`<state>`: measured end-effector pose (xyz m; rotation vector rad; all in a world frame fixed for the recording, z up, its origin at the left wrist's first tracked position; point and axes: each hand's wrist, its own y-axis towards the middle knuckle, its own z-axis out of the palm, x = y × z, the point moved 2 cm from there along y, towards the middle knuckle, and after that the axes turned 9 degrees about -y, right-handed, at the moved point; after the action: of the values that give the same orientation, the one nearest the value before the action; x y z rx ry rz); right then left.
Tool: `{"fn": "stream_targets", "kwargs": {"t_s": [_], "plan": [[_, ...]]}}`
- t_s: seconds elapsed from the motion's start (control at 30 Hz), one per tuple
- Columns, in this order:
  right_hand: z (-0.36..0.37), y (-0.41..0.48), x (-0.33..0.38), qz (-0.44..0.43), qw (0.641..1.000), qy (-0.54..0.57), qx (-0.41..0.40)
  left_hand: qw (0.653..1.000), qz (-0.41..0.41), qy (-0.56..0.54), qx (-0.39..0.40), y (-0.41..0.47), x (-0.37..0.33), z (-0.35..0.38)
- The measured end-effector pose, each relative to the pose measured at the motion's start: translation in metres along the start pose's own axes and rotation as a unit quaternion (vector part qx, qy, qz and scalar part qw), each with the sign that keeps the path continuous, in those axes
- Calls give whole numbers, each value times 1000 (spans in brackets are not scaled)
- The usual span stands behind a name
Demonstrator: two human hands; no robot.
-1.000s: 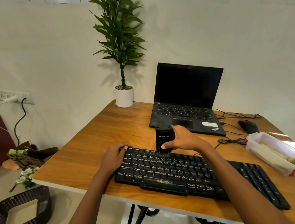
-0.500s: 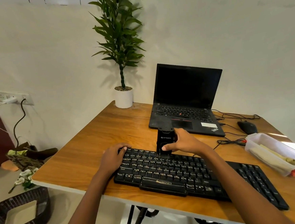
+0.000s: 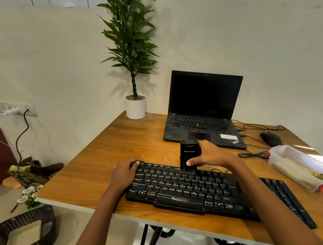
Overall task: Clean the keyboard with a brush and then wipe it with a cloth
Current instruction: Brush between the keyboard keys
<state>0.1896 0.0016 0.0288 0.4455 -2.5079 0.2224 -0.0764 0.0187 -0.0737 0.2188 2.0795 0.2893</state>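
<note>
**Inspector:** Start at the left. What is noted?

**Assistant:** A wicker basket point(image 3: 20, 236) stands on the floor, left of the table point(image 3: 102, 165). Next comes the person's left hand point(image 3: 125, 172). It lies palm down on the left end of the keyboard point(image 3: 201, 192), fingers lightly bent over the far corner keys and curled round nothing. Its place matches the frame of a second ago.

**Inspector:** And the keyboard itself?

**Assistant:** It lies flat along the near edge of the table, at a slant, in the same spot as before. A potted plant point(image 3: 136, 107) stands at the far corner.

**Inspector:** The tool?

**Assistant:** The brush point(image 3: 188, 155) is a black block held upright, with its lower end on the top key row. Since the earlier frame it has shifted a little to the right along that row.

**Inspector:** Who holds it?

**Assistant:** The right hand point(image 3: 211, 157) grips it, thumb on the near face and fingers wrapped behind. That hand has moved right with it.

**Inspector:** Further right?

**Assistant:** An open laptop point(image 3: 202, 111) with a dark screen sits behind the brush. A mouse point(image 3: 270, 139) lies beyond it, then a plastic container point(image 3: 299, 167) near the right edge. All three are placed as before.
</note>
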Motion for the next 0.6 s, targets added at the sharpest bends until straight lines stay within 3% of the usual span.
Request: {"fn": "stream_targets", "kwargs": {"t_s": [0.13, 0.23, 0.4, 0.5, 0.6], "plan": [[-12, -1, 1, 29, 998, -47, 23, 1000, 0, -1, -4, 0, 0, -1], [0, 3, 8, -4, 997, -76, -17, 1000, 1, 4, -2, 0, 0, -1], [2, 0, -5, 16, 998, 22, -49, 1000, -5, 3, -1, 0, 1, 0], [-4, 4, -7, 25, 995, -36, -93, 1000, -9, 3, 2, 1, 2, 0], [13, 9, 2, 5, 990, 68, -125, 1000, -12, 3, 4, 2, 2, 0]]}}
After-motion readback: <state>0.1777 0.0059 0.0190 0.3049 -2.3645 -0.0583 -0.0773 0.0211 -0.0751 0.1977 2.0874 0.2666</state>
